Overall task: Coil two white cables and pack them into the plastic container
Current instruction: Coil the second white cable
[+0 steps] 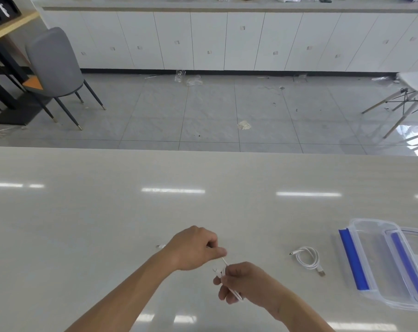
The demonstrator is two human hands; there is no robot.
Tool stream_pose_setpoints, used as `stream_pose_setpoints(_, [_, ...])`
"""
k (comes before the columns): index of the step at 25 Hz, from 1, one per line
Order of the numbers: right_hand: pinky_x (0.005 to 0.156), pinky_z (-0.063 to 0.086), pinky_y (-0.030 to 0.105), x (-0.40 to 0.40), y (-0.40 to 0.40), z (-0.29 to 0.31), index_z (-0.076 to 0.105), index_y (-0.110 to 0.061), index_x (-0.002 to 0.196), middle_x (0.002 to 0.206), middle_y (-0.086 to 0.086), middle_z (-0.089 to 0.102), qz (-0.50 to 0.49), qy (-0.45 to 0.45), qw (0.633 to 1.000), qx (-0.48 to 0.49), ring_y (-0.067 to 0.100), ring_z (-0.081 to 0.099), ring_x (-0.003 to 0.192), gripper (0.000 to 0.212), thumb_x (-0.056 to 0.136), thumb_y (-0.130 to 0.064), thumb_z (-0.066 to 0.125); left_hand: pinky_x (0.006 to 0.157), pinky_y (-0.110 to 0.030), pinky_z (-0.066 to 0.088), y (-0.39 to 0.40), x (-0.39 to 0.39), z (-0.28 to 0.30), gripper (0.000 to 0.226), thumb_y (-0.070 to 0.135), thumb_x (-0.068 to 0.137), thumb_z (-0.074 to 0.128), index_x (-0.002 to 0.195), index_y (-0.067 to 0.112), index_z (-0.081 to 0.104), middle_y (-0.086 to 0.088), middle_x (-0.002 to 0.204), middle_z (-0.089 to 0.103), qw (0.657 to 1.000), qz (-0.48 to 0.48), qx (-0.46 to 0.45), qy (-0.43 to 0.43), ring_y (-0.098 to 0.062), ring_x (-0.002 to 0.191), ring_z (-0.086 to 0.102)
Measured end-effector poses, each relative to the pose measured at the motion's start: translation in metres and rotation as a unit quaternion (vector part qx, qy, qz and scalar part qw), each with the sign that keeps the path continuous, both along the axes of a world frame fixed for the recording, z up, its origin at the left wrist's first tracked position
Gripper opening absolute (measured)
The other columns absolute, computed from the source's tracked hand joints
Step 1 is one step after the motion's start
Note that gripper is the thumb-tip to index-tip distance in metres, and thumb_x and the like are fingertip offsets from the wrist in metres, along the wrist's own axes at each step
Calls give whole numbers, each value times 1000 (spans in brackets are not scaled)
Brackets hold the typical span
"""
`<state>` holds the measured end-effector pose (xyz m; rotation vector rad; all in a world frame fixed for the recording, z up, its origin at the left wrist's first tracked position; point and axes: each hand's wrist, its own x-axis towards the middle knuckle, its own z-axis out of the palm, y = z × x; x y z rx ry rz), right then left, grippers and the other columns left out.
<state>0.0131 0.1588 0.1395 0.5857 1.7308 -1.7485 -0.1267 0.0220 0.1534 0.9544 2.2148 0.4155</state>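
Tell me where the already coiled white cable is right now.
In the head view, the coiled white cable lies on the pale glossy table, right of both hands and just left of the clear plastic container with blue clips.

White cables (308, 259); clear container (370, 257), blue clips (352, 259); grey chair (53, 61).

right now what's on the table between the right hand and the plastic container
In the head view, one coiled white cable lies flat on the table, apart from both the right hand and the plastic container. Otherwise that stretch is bare.
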Motion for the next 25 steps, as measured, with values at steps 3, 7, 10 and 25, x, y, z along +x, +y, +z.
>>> stream_pose_setpoints(3, [65, 49, 18, -3, -4, -9, 70, -4, 95, 78, 4, 73, -101, 9, 994, 41, 14, 60, 62, 23, 99, -8, 48, 55, -27, 36, 1, 7, 7, 36, 46, 96, 53, 76, 17, 62, 7, 62, 56, 999, 12, 40, 8, -8, 52, 44])
stream_pose_setpoints(7, [82, 53, 30, -9, 5, -12, 68, 11, 106, 93, 16, 72, -310, 54, 942, -115, 21, 67, 76, 25, 101, 0, 46, 54, -27, 35, -3, 26, 5, 30, 36, 101, 48, 84, 17, 63, 11, 60, 56, 994, 40, 96, -28, -6, 51, 44])
stream_pose_setpoints(10, [88, 53, 38, -14, 13, -11, 65, 10, 115, 97, 20, 74, -386, 37, 892, -234, 27, 71, 84, 29, 97, 2, 44, 51, -22, 32, -6, 40, -2, 26, 32, 102, 45, 85, 23, 63, 23, 50, 53, 984, 79, 128, -91, -4, 46, 43])
stream_pose_setpoints(25, [71, 55, 33, -13, 31, 16, 68, 10, 110, 74, 11, 61, -196, 60, 937, -283, 24, 55, 67, 29, 95, -7, 50, 55, -13, 35, -37, 55, -36, 24, 38, 105, 39, 90, 26, 54, 21, 65, 59, 991, -6, 107, -83, 1, 56, 50])
